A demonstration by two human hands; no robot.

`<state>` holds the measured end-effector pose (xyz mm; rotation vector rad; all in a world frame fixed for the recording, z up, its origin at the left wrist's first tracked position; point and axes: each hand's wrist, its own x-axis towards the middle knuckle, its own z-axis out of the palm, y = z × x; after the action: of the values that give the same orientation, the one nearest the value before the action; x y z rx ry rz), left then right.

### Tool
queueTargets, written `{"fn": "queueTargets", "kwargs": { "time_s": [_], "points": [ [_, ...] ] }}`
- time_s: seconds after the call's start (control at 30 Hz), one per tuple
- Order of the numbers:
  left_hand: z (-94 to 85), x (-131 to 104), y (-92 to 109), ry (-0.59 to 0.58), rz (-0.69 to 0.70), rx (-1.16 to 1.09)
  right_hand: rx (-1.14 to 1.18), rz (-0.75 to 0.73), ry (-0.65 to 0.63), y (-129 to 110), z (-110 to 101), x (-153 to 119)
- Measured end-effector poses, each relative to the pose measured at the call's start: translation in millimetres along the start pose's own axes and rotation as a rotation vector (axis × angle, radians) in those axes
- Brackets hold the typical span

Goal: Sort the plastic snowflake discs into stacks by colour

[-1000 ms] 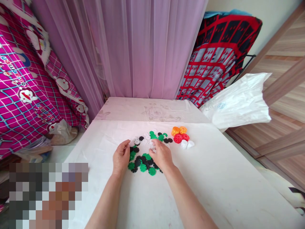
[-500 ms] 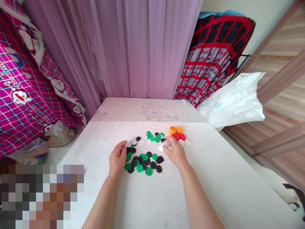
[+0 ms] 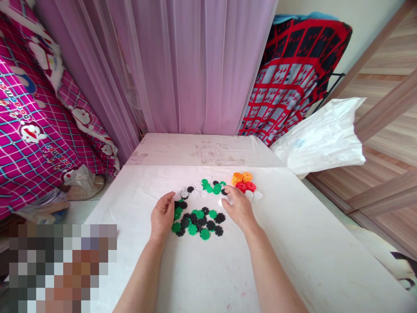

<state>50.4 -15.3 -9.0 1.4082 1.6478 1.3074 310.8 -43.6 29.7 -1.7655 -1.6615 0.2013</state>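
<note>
Black and green notched discs (image 3: 199,222) lie in a loose cluster between my hands. Behind them is a row of white discs (image 3: 198,189) and green discs (image 3: 216,188) with some black ones. My left hand (image 3: 163,213) rests at the left end, its fingertips together beside white and black discs; whether it pinches anything is hidden. My right hand (image 3: 238,208) is at the right end, thumb and fingers apart around a whitish patch, close to a black disc. Beyond it sit orange discs (image 3: 237,178), red discs (image 3: 241,187) and white discs (image 3: 257,195).
A white cloth covers the table (image 3: 208,278). A white plastic bag (image 3: 322,139) stands at the right back edge. Purple curtains (image 3: 195,65) hang behind, a pink patterned cloth (image 3: 39,117) at left, and a red and black cloth (image 3: 293,74) at right.
The view has shifted slightly. A white piece that showed under my right hand's fingers is now less visible. My left hand looks nearly unchanged.
</note>
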Motion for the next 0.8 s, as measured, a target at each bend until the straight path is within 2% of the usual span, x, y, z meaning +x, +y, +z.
{"fn": "queueTargets", "kwargs": {
  "time_s": [0.17,0.33,0.57,0.7,0.8],
  "points": [
    [-0.3,0,1,0.021,0.009,-0.009,-0.038,-0.139,-0.144,-36,17,7],
    [-0.6,1,2,0.019,0.015,-0.025,-0.093,-0.155,-0.282,-67,43,20],
    [-0.1,1,3,0.011,0.03,-0.03,-0.214,-0.159,-0.316,-74,59,27],
    [0.3,0,2,0.014,0.018,-0.027,-0.231,-0.142,-0.296,-75,59,20],
    [0.3,0,1,0.012,0.016,-0.021,-0.167,-0.15,-0.233,-69,53,9]
  ]
}}
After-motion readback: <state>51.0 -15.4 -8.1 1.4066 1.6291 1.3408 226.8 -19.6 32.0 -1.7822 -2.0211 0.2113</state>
